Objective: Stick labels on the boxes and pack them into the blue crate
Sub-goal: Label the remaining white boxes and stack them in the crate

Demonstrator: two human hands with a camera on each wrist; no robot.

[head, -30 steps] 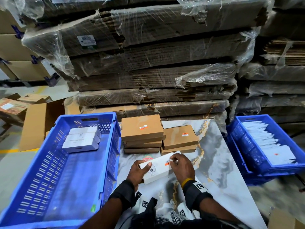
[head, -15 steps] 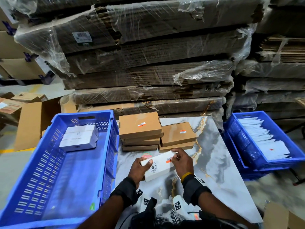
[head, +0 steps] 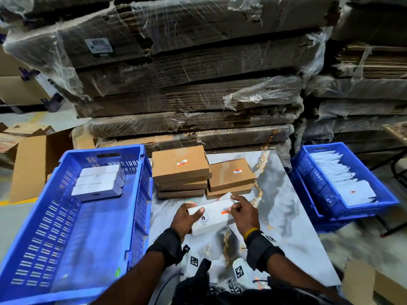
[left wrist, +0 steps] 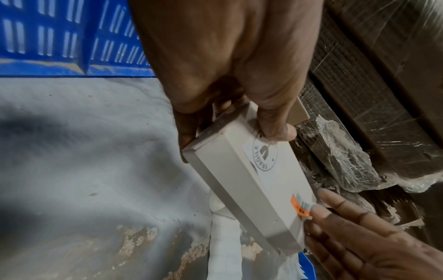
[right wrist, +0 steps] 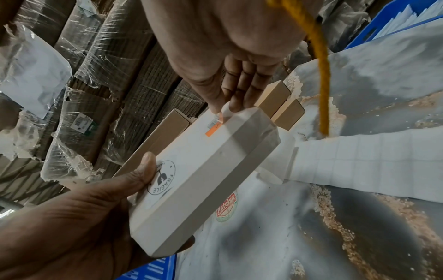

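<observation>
Boxes: one smooth white box [head: 212,214] is gripped at its end by the left hand [head: 184,219] above the marbled bench [head: 286,216], while the right hand [head: 243,213] pinches an orange-and-white label [head: 226,210] onto it. Three white boxes [head: 99,181] already lie in the slotted blue crate [head: 72,238]; five tan cardboard boxes [head: 198,172], labelled on top, seem unpacked.
</observation>
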